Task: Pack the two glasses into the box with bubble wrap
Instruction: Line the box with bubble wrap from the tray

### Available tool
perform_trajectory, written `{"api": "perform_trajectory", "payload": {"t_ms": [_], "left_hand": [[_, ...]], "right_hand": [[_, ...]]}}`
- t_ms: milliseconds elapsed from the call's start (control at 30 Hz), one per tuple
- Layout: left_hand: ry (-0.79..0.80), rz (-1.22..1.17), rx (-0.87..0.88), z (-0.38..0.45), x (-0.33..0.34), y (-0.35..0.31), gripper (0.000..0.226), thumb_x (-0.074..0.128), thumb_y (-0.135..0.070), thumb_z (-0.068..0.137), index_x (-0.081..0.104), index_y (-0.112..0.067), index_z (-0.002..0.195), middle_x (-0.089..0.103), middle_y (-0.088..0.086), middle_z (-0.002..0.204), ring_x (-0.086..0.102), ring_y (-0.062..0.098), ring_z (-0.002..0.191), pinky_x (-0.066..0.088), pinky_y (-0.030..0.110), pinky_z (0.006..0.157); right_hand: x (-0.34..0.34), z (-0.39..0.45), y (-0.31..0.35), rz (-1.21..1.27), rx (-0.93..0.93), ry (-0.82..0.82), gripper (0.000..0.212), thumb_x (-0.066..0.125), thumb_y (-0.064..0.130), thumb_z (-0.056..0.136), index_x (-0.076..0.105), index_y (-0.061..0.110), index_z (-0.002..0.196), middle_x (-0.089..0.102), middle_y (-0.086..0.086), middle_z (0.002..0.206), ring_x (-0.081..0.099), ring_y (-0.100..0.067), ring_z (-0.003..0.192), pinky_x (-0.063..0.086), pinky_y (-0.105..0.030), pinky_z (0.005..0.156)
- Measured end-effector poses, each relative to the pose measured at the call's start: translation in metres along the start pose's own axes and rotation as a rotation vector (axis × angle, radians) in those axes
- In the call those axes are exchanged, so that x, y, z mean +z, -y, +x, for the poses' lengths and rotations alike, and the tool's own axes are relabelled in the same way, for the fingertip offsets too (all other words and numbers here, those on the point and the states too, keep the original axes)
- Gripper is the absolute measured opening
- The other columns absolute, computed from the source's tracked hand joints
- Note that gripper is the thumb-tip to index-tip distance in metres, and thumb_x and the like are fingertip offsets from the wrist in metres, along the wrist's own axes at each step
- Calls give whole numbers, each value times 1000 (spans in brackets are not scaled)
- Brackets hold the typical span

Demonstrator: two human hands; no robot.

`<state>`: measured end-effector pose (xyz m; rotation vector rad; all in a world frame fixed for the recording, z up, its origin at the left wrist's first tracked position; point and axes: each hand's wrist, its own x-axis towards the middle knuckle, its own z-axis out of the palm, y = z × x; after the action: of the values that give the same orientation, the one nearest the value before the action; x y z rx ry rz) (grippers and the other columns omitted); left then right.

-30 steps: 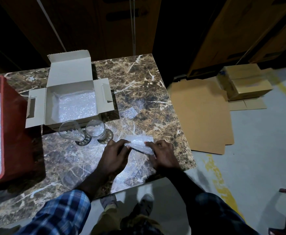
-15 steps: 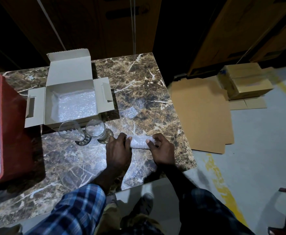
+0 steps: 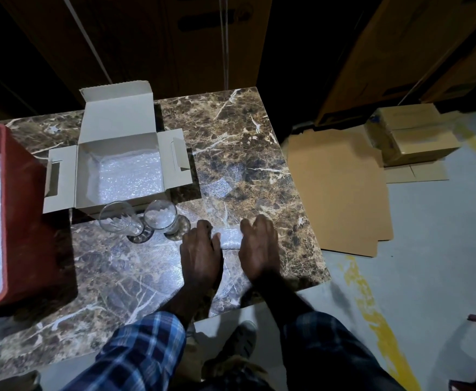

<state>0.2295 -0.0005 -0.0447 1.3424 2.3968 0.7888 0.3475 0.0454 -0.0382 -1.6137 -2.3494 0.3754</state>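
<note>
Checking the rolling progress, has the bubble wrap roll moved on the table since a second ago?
Yes. The bubble wrap roll under both hands has gone away from the person, now about level with the bases of the two glasses, having been nearer the table's front edge.

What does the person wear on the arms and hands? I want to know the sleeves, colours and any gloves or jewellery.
Both hands are bare: the left hand and the right hand show no gloves, and I see no rings or watch. The left sleeve is a blue, white and dark plaid shirt, ending partway up the forearm. The right sleeve lies in shadow and looks like the same dark plaid.
</note>
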Motion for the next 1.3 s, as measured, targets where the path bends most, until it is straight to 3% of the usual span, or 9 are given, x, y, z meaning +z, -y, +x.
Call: {"api": "perform_trajectory", "payload": {"t_ms": [133,300,500,633,733,833,1000,1133,1300], "left_hand": [[24,8,13,2,-2,1,14,60,-20,94,49,-16,102,61,10,82,56,37,81,43,44,68],[65,-107,-14,1,-6,8,14,59,-19,93,55,-18,107,62,7,79,57,34,82,47,45,71],[144,-220,-103,-6,-14,17,19,66,-20,93,70,-15,111,68,2,72,63,22,71,44,30,68],[199,-435,-241,-10,-19,15,14,68,-19,90,71,-26,102,71,0,78,67,17,72,57,39,74],[295,-778,-326,-11,-26,12,41,63,3,80,71,-27,106,69,6,95,67,22,84,56,42,69],[369,-750,-204,-9,-30,17,74,54,19,62,71,-30,114,52,15,98,60,25,84,48,34,56],[377,-372,165,0,-30,22,43,64,9,83,73,-21,113,50,1,97,52,1,94,39,8,80],[404,-373,240,2,-26,27,26,64,1,85,74,-16,102,49,5,100,52,7,96,41,13,80],[433,-316,331,9,-19,24,21,56,-24,86,73,-15,93,57,-6,115,54,15,104,46,32,89]], "right_hand": [[4,-3,3,-72,-157,-12,25,38,7,79,62,3,84,59,-16,90,57,-33,76,48,-38,65],[5,-19,4,-83,-162,26,34,49,26,78,64,5,101,58,-15,99,53,-32,85,48,-40,75],[15,-32,0,-89,-143,-78,27,66,17,84,66,14,111,59,-12,108,55,-30,88,47,-37,72],[14,-32,-2,2,-126,-113,25,48,24,95,70,17,107,60,-8,107,52,-28,91,46,-36,72],[15,-28,-4,115,-60,-69,30,43,26,97,71,18,107,61,-8,114,53,-28,100,49,-37,78],[20,-27,-9,194,-72,-61,27,51,13,91,72,11,109,62,-14,118,54,-30,110,51,-40,89],[31,-41,-10,316,-45,-104,32,53,-1,87,68,2,114,60,-18,129,51,-32,123,44,-41,105],[32,-53,-17,394,-154,-128,30,66,2,87,63,-5,116,57,-23,134,50,-37,130,41,-45,110],[33,-55,-19,448,-102,-136,33,72,16,90,67,-2,116,59,-19,137,50,-32,133,42,-41,111]]}}
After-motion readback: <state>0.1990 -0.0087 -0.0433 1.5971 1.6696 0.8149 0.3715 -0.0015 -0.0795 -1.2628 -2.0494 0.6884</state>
